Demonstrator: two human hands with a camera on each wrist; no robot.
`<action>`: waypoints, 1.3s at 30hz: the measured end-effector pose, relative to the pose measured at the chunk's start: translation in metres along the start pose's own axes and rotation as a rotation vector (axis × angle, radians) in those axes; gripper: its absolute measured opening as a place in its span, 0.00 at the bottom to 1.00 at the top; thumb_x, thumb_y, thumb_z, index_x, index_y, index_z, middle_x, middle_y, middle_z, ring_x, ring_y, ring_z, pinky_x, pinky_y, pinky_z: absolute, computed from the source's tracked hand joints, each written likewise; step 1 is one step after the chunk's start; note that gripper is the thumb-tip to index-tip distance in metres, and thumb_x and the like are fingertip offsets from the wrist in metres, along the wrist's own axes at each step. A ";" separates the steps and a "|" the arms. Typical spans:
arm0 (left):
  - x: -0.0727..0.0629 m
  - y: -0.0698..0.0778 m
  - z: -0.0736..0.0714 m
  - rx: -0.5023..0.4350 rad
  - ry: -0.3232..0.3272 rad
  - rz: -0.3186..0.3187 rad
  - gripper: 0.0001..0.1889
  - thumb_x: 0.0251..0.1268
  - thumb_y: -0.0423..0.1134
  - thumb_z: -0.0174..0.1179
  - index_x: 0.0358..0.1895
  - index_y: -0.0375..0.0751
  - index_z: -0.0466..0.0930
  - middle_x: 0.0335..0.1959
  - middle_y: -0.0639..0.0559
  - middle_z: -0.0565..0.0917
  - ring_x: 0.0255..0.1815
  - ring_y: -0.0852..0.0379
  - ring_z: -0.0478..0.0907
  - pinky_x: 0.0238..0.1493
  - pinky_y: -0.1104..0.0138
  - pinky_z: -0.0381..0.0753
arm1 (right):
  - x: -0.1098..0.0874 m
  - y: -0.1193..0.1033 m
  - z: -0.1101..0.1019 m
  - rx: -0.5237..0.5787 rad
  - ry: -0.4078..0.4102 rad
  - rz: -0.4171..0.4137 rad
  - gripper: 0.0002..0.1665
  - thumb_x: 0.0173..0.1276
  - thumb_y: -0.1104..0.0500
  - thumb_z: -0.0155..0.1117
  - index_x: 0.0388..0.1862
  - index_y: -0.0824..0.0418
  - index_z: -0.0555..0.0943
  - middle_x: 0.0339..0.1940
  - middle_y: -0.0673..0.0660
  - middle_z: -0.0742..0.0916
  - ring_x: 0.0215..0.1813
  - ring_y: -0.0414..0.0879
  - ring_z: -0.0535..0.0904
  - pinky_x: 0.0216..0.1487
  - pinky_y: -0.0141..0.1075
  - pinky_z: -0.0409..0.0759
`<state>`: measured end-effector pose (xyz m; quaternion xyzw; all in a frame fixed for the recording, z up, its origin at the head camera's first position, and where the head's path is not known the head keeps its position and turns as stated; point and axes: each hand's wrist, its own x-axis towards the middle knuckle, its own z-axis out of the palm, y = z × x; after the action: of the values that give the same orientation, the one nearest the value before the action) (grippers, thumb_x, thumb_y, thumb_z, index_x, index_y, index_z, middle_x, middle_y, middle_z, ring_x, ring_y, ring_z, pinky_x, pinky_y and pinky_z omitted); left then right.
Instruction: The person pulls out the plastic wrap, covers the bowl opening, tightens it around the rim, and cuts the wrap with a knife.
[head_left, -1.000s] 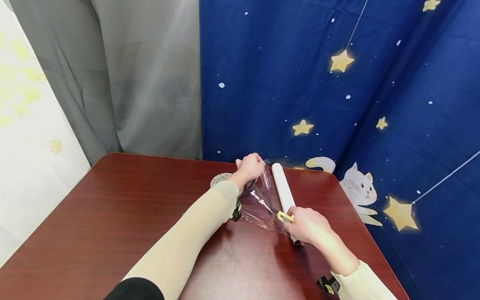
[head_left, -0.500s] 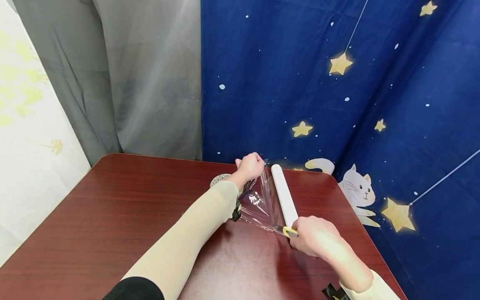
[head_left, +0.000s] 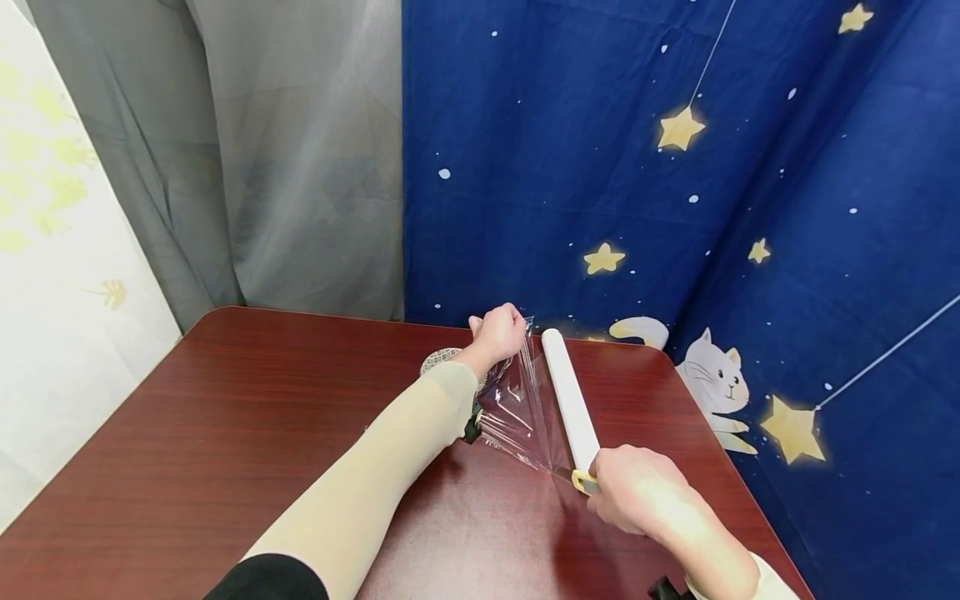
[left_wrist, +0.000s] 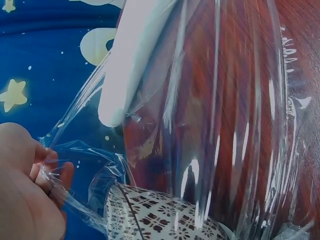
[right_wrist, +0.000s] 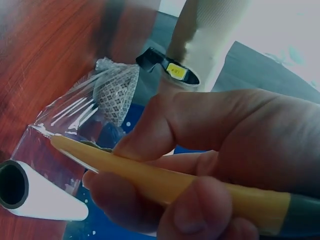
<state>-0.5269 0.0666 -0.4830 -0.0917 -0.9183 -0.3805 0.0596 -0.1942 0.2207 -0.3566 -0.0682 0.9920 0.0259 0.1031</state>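
Clear cling film stretches in folds from a white roll toward the left. My left hand pinches the film's far edge, bunched between thumb and fingers in the left wrist view. Under that arm stands a bowl with a brown flower pattern, film lying over it; my forearm hides part of it in the head view. My right hand grips a yellow utility knife by the roll's near end. The knife's tip lies at the film, though whether it touches is hard to tell.
Everything lies on a dark red wooden table. Its far edge runs close behind the left hand and the roll. Grey curtain and blue star-printed curtain hang behind. A black wrist camera sits on the left wrist.
My right hand has drawn the knife toward the near end of the roll, along the film. The left hand stays nearly in place, still pinching the film.
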 end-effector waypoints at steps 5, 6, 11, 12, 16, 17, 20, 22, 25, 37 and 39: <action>0.002 -0.004 0.010 0.036 0.022 -0.009 0.12 0.81 0.49 0.49 0.41 0.53 0.81 0.38 0.56 0.88 0.44 0.53 0.85 0.54 0.41 0.65 | -0.004 -0.001 0.002 -0.011 0.000 -0.006 0.18 0.61 0.54 0.79 0.21 0.52 0.76 0.19 0.49 0.78 0.25 0.47 0.74 0.30 0.45 0.73; 0.003 -0.006 0.013 0.042 0.026 -0.011 0.12 0.82 0.49 0.49 0.42 0.53 0.81 0.38 0.56 0.88 0.45 0.52 0.85 0.54 0.43 0.64 | -0.005 -0.001 0.002 -0.011 -0.001 -0.007 0.18 0.61 0.54 0.80 0.22 0.52 0.76 0.19 0.49 0.78 0.25 0.47 0.74 0.30 0.45 0.74; 0.013 -0.016 0.021 0.062 0.062 -0.008 0.12 0.83 0.50 0.49 0.42 0.54 0.81 0.39 0.55 0.87 0.44 0.52 0.85 0.52 0.46 0.64 | -0.007 -0.002 0.004 -0.015 0.011 -0.014 0.17 0.60 0.55 0.80 0.23 0.53 0.77 0.19 0.49 0.78 0.25 0.47 0.74 0.30 0.46 0.75; 0.014 -0.017 0.022 0.077 0.073 -0.007 0.11 0.82 0.48 0.49 0.43 0.53 0.81 0.40 0.54 0.87 0.44 0.51 0.85 0.53 0.46 0.64 | -0.007 -0.002 0.004 -0.016 0.016 -0.014 0.17 0.60 0.55 0.79 0.23 0.53 0.77 0.19 0.49 0.78 0.25 0.47 0.74 0.30 0.46 0.75; 0.013 -0.017 0.018 0.116 0.073 -0.021 0.11 0.83 0.49 0.50 0.45 0.53 0.82 0.43 0.53 0.87 0.47 0.50 0.86 0.56 0.45 0.66 | -0.009 -0.002 0.006 -0.018 0.031 -0.024 0.17 0.59 0.56 0.79 0.22 0.52 0.76 0.19 0.49 0.78 0.25 0.47 0.73 0.30 0.47 0.75; 0.015 -0.021 0.022 0.117 0.096 -0.018 0.10 0.82 0.48 0.51 0.45 0.53 0.81 0.42 0.52 0.87 0.47 0.49 0.86 0.55 0.46 0.65 | -0.009 -0.002 0.006 -0.018 0.035 -0.027 0.18 0.58 0.56 0.79 0.21 0.52 0.76 0.19 0.49 0.78 0.25 0.47 0.73 0.30 0.47 0.75; 0.008 -0.020 0.021 0.119 0.129 -0.012 0.11 0.82 0.50 0.51 0.44 0.53 0.81 0.41 0.53 0.87 0.47 0.50 0.86 0.56 0.48 0.65 | -0.010 -0.002 0.008 -0.020 0.049 -0.038 0.19 0.58 0.56 0.79 0.20 0.52 0.74 0.19 0.49 0.77 0.25 0.47 0.73 0.29 0.48 0.76; 0.008 -0.019 0.021 0.114 0.139 -0.018 0.12 0.82 0.49 0.50 0.44 0.52 0.82 0.42 0.52 0.87 0.47 0.49 0.86 0.57 0.48 0.66 | -0.012 -0.002 0.009 -0.023 0.061 -0.042 0.19 0.57 0.56 0.79 0.20 0.51 0.74 0.18 0.49 0.77 0.24 0.47 0.73 0.29 0.48 0.76; 0.004 -0.014 0.014 0.097 0.152 -0.028 0.13 0.83 0.49 0.49 0.45 0.50 0.82 0.43 0.51 0.87 0.49 0.48 0.86 0.56 0.46 0.66 | -0.013 -0.003 0.010 -0.029 0.069 -0.044 0.20 0.57 0.57 0.80 0.20 0.52 0.74 0.18 0.49 0.77 0.24 0.47 0.73 0.29 0.48 0.77; -0.018 0.004 -0.020 0.043 0.055 -0.010 0.15 0.84 0.49 0.52 0.55 0.56 0.89 0.51 0.58 0.93 0.53 0.53 0.87 0.62 0.45 0.64 | -0.015 -0.004 0.012 -0.033 0.059 -0.032 0.18 0.57 0.56 0.80 0.22 0.53 0.75 0.19 0.50 0.77 0.24 0.48 0.73 0.28 0.48 0.76; -0.033 0.016 -0.032 0.002 0.016 0.003 0.17 0.84 0.47 0.53 0.61 0.52 0.89 0.58 0.56 0.93 0.59 0.50 0.87 0.64 0.44 0.63 | -0.016 -0.004 0.013 -0.031 0.060 -0.030 0.18 0.57 0.57 0.80 0.22 0.52 0.75 0.19 0.50 0.77 0.24 0.48 0.73 0.28 0.48 0.76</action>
<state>-0.4895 0.0514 -0.4555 -0.0899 -0.9181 -0.3801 0.0675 -0.1759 0.2201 -0.3666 -0.0852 0.9930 0.0377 0.0727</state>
